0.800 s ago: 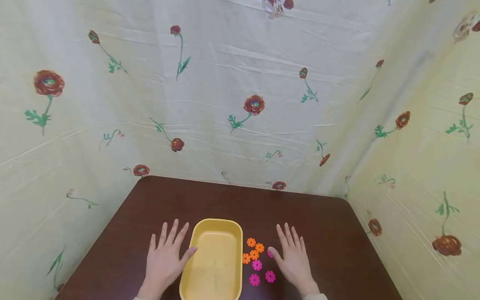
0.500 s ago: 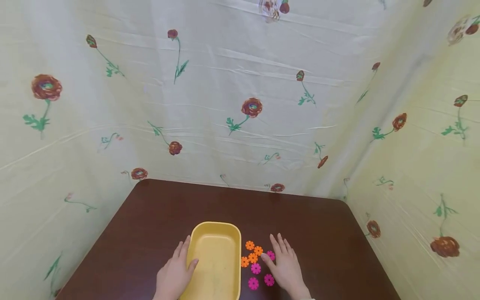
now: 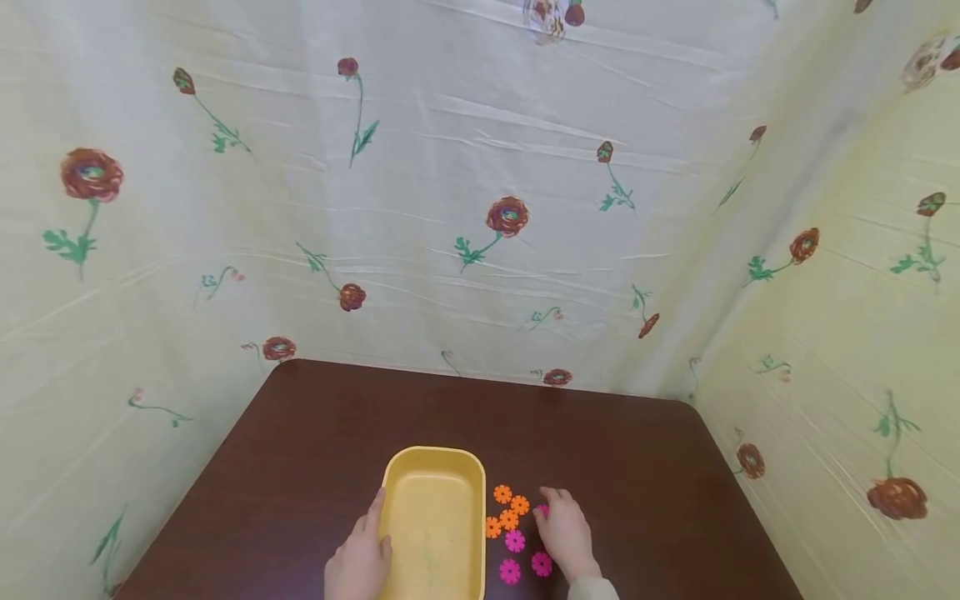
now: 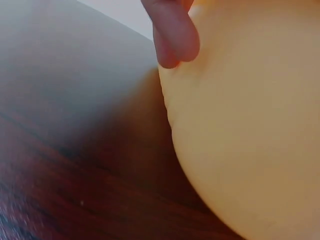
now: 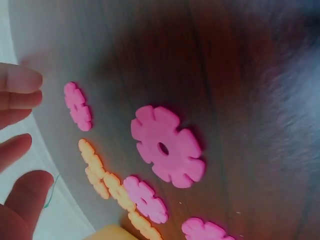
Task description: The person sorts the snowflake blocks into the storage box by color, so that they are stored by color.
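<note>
The bottom edge of the head view cuts off the yellow tray, the left hand and the right hand. The right hand hides most of one pink flower piece. The left wrist view is blurry, and only one fingertip shows there.
</note>
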Demonstrator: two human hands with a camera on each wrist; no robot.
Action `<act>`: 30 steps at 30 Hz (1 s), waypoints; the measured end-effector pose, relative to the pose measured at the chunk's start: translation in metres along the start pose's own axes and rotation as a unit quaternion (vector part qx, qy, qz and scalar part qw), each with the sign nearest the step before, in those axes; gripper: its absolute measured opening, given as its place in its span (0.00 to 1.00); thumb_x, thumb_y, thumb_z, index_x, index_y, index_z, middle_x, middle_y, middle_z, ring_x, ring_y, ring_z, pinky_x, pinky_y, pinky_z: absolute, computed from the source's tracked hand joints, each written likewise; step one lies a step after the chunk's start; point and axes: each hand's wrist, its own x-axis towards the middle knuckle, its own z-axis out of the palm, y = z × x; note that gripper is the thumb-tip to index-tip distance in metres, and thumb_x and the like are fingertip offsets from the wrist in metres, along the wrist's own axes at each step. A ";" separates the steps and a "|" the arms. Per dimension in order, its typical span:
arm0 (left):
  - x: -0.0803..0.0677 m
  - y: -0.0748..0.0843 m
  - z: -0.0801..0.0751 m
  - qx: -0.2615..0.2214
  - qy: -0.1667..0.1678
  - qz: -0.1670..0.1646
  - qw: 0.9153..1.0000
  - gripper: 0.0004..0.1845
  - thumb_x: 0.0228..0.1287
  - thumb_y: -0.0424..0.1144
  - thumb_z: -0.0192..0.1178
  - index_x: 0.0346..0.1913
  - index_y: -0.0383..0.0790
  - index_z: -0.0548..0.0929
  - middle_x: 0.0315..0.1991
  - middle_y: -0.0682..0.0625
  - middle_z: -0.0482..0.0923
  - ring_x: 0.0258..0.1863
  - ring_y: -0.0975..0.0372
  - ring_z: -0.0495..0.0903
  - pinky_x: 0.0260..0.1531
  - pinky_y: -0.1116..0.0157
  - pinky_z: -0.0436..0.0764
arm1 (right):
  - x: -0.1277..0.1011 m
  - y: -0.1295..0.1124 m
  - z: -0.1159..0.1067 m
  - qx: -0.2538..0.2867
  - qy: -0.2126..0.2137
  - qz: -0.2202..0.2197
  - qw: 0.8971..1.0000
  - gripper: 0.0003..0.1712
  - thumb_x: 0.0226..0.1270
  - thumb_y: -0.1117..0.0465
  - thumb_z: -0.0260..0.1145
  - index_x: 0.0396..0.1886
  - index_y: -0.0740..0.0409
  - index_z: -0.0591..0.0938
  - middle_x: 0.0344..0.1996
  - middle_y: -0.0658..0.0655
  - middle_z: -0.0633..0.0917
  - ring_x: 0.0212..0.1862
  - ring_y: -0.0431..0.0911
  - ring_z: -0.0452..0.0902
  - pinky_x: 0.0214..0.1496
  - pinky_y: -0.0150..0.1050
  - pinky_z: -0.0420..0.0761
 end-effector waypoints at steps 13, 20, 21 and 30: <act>-0.004 0.001 0.012 -0.013 0.081 0.035 0.996 0.34 0.46 0.22 0.54 0.61 0.44 0.69 0.54 0.44 0.73 0.16 0.58 0.73 0.11 0.62 0.67 | 0.017 0.001 0.011 -0.053 -0.028 0.048 0.997 0.14 0.50 0.64 0.69 0.39 0.61 0.82 0.33 0.60 0.78 0.39 0.56 0.75 0.37 0.52 0.77; -0.001 0.001 0.006 -0.013 0.103 0.031 0.994 0.33 0.46 0.22 0.53 0.60 0.45 0.69 0.53 0.46 0.74 0.18 0.53 0.75 0.10 0.59 0.68 | 0.024 -0.004 0.016 -0.051 -0.019 0.058 0.997 0.14 0.49 0.66 0.70 0.38 0.62 0.82 0.32 0.61 0.77 0.39 0.56 0.74 0.37 0.52 0.77; 0.000 0.001 0.005 -0.014 0.098 0.028 0.995 0.33 0.46 0.22 0.53 0.60 0.45 0.69 0.53 0.46 0.74 0.18 0.53 0.75 0.10 0.59 0.68 | 0.024 -0.004 0.017 -0.048 -0.017 0.060 0.997 0.13 0.49 0.66 0.70 0.38 0.62 0.82 0.32 0.61 0.77 0.38 0.56 0.74 0.37 0.52 0.77; 0.000 0.000 0.006 -0.018 0.076 0.017 0.997 0.33 0.48 0.23 0.53 0.61 0.46 0.69 0.53 0.47 0.75 0.20 0.52 0.77 0.12 0.58 0.69 | 0.024 -0.004 0.018 -0.029 -0.038 0.083 0.995 0.11 0.50 0.67 0.69 0.35 0.63 0.81 0.29 0.59 0.77 0.35 0.53 0.74 0.39 0.50 0.77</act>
